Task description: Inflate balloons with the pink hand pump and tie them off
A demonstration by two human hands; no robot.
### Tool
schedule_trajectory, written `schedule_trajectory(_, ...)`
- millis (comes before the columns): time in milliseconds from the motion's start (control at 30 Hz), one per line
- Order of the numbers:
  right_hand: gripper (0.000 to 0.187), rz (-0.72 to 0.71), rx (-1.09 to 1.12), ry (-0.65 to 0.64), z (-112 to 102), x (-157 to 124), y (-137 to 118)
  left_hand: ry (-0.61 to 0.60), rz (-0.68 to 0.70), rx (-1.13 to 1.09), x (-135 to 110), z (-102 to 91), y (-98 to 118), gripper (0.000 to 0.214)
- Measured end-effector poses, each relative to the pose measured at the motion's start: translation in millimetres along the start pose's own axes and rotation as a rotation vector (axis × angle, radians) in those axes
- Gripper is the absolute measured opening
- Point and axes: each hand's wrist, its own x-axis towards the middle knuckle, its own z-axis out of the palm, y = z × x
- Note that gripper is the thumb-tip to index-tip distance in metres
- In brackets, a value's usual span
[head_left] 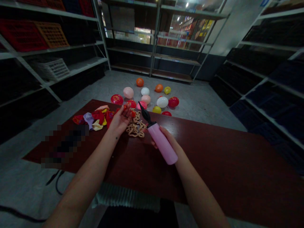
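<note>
My right hand point(166, 136) is wrapped round the pink barrel of a balloon pump point(162, 144). Its black tapered nozzle points up and away from me. My left hand point(121, 119) is turned palm up over the table, its fingers curled round a red deflated balloon point(125, 107), partly hidden by them. A heap of limp balloons point(96, 119) in red, purple, yellow and cream lies left of that hand. Between my hands is a tangle of tan curly strands point(136, 128) on the dark red table point(213, 158). Balloon and nozzle are apart.
Several inflated balloons point(162, 102) in red, white, pink, orange and yellow rest on the grey floor beyond the table. Metal shelves point(155, 57) stand at the back and both sides. Crates point(53, 68) fill the left shelves. A blurred dark patch point(68, 144) covers the table's left end.
</note>
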Motion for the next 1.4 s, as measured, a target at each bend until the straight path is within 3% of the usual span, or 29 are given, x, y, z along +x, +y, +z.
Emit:
schedule_trajectory(200,0.052,0.047,-0.126,-0.026,11,-6,3,-0.001,-0.039,0.014,-4,5.5,-17,0.028)
schedule_trajectory(400,0.051,0.053,-0.169,-0.031,13,-5,2,0.014,0.017,-0.020,-6,8.3,-16,0.029)
schedule_trajectory(767,0.051,0.043,-0.139,0.009,8,-3,5,-0.118,0.111,0.166,-12,7.2,-42,0.010)
schedule_trajectory(1000,0.065,0.063,-0.162,0.001,2,-5,1,-0.154,-0.019,0.221,-21,10.5,-51,0.021)
schedule_trajectory(1167,0.063,0.059,-0.151,-0.005,4,-5,2,-0.190,0.011,0.271,-23,10.8,-50,0.018)
schedule_trajectory(1400,0.064,0.077,-0.118,-0.030,-2,-2,4,-0.301,-0.022,0.393,-20,4.8,-57,0.032)
